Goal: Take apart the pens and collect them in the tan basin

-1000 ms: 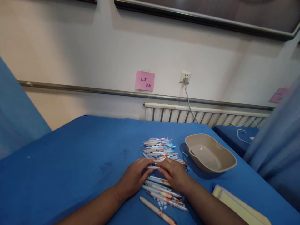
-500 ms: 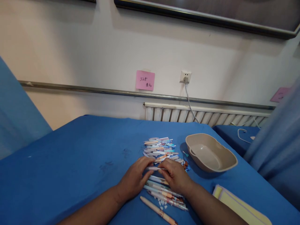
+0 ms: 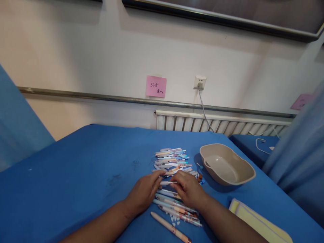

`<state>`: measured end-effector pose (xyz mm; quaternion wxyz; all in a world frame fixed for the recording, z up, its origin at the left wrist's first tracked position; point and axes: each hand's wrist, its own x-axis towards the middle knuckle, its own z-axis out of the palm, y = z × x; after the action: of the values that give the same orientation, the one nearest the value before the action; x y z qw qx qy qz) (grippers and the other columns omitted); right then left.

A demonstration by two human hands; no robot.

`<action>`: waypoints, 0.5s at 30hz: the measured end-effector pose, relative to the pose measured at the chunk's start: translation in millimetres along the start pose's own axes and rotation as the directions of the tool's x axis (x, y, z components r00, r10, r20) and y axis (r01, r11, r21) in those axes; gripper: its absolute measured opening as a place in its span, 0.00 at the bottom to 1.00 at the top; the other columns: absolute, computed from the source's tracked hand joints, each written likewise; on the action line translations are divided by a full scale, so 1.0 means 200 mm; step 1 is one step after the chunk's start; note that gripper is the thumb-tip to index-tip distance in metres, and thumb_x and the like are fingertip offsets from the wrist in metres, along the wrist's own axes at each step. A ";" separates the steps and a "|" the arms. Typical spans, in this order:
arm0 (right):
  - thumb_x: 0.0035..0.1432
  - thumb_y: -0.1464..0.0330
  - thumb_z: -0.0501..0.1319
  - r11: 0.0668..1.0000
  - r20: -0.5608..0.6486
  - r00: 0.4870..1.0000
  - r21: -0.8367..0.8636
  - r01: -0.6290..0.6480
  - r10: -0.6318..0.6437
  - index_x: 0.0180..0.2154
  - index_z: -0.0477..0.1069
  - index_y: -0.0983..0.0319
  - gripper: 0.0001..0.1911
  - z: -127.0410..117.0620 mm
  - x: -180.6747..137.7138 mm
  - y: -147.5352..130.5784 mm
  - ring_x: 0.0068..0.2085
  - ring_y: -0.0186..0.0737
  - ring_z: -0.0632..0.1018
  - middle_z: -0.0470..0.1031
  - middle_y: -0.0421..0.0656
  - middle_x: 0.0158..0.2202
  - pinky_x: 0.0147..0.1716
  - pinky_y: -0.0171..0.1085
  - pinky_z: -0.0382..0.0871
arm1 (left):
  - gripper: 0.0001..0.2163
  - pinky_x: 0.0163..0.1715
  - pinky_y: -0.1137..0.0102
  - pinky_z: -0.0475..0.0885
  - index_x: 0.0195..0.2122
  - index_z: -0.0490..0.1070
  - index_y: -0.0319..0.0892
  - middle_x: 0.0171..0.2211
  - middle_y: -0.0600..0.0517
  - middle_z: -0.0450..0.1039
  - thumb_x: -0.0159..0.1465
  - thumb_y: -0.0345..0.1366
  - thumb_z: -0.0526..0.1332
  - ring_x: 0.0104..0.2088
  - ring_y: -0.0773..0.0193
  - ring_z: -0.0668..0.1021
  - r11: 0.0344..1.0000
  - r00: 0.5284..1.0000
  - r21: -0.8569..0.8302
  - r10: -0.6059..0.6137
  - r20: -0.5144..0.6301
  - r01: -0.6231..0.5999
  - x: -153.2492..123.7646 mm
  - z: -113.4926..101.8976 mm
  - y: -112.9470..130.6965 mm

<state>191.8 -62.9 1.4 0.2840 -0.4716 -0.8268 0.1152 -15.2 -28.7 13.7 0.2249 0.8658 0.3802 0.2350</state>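
Observation:
A pale pen barrel with a thin tip [image 3: 166,183] is held level between my two hands. My left hand [image 3: 143,190] has its thumb and fingers closed at the barrel's left end. The thumb and forefinger of my right hand [image 3: 189,188] pinch the thin right end. Just beyond my fingers lies a pile of loose pen parts [image 3: 172,158] in white, blue and orange. Nearer to me, under my right wrist, several assembled pens [image 3: 174,204] lie side by side, partly hidden. One peach pen [image 3: 168,225] lies apart at the front, with small white bits [image 3: 174,219] beside it.
To the right stands a beige plastic basin [image 3: 227,165]; a small teal piece [image 3: 199,166] lies by its left side. A folded yellow cloth [image 3: 258,221] is at the front right. The blue-covered table [image 3: 88,175] reaches toward a white radiator [image 3: 187,123] and a wall.
My left thumb has drawn up closer to its fingers at the barrel's left end. My right hand keeps its pinch in about the same place.

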 end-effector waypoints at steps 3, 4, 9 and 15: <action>0.61 0.68 0.54 1.000 -0.004 1.000 -0.013 -0.001 0.001 0.38 0.67 0.59 0.05 0.00 0.00 0.01 0.38 0.37 0.70 0.70 0.41 0.35 0.36 0.34 0.61 | 0.16 0.43 0.66 0.70 0.53 0.61 0.46 0.43 0.49 0.73 0.64 0.39 0.52 0.42 0.59 0.75 1.000 1.000 0.013 -0.006 -0.004 0.006 0.00 0.00 -0.01; 0.61 0.68 0.54 1.000 -0.008 1.000 -0.014 -0.006 0.005 0.38 0.67 0.59 0.05 0.01 0.00 0.01 0.38 0.37 0.71 0.70 0.41 0.35 0.36 0.34 0.61 | 0.18 0.44 0.65 0.69 0.54 0.60 0.46 0.45 0.48 0.72 0.63 0.38 0.55 0.43 0.59 0.74 0.999 0.999 0.013 0.031 -0.022 -0.031 0.00 0.00 -0.01; 0.61 0.68 0.54 1.000 -0.019 1.000 -0.008 -0.020 0.020 0.38 0.67 0.59 0.05 0.01 0.00 0.02 0.38 0.37 0.71 0.71 0.41 0.35 0.36 0.34 0.61 | 0.14 0.46 0.66 0.67 0.52 0.64 0.46 0.46 0.49 0.72 0.65 0.35 0.51 0.46 0.59 0.73 0.997 0.997 0.043 0.066 -0.038 -0.065 0.00 -0.01 0.02; 0.61 0.68 0.54 1.000 0.000 1.000 -0.030 0.004 -0.004 0.39 0.67 0.59 0.05 0.01 0.00 0.02 0.39 0.38 0.70 0.71 0.41 0.36 0.38 0.35 0.60 | 0.14 0.38 0.67 0.70 0.50 0.64 0.46 0.34 0.51 0.75 0.67 0.39 0.47 0.36 0.60 0.76 0.998 0.998 0.048 -0.051 0.028 0.050 0.01 -0.02 0.02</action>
<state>193.4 -60.2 -0.9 0.2771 -0.4743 -0.8293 0.1024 -14.8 -28.2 20.0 0.2157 0.8643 0.4041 0.2075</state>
